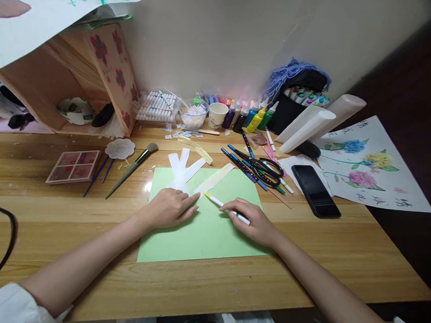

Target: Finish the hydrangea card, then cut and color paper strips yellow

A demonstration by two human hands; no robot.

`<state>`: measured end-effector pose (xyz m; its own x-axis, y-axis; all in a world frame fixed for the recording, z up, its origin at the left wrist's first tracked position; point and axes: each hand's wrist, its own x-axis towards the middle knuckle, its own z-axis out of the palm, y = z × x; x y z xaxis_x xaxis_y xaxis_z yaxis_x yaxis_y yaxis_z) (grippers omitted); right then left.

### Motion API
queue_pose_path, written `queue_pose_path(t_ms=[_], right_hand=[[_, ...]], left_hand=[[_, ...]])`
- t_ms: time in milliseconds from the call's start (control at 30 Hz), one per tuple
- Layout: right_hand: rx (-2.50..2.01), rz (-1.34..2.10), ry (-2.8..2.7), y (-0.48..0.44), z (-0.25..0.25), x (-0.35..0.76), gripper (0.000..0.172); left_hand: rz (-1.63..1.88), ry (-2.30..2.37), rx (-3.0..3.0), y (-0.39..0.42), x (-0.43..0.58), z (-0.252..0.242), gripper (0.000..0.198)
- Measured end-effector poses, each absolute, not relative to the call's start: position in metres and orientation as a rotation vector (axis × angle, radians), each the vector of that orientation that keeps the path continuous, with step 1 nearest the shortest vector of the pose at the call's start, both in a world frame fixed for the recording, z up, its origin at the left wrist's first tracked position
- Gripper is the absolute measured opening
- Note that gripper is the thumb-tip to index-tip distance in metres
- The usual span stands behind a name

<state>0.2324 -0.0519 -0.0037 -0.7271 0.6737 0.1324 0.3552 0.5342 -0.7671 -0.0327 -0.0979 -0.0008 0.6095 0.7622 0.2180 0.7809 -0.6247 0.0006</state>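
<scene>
In my right hand (pixel 250 221) is a white marker (pixel 217 200), its yellow tip pointing left at a paper strip. That strip (pixel 216 178), white and partly coloured yellow, lies slantwise on a green sheet of paper (pixel 197 242). My left hand (pixel 169 207) rests flat with fingers stretched, the index fingertip at the strip's lower end. Just beyond it lies a white paper cut-out (pixel 180 171) with several finger-like strips, its lower part under the hand. A separate yellow-tinted strip (pixel 196 148) curves on the table behind.
Black scissors (pixel 263 169) lie among pens to the right, near a phone (pixel 315 191) and a flower drawing (pixel 374 165). Paint bottles (pixel 255 120), a paper cup (pixel 218 114) and a marker box (pixel 156 108) line the wall. A brush (pixel 131 170) and a palette (pixel 74 166) sit left.
</scene>
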Motion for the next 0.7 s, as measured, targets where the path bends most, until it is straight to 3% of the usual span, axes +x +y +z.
queue_pose_path(t_ms=[700], right_hand=[[-0.948, 0.983, -2.226, -0.0515, -0.0094, 0.2380, 0.020]], left_hand=[[-0.333, -1.348, -2.731, -0.1002, -0.0348, -0.0024, 0.033]])
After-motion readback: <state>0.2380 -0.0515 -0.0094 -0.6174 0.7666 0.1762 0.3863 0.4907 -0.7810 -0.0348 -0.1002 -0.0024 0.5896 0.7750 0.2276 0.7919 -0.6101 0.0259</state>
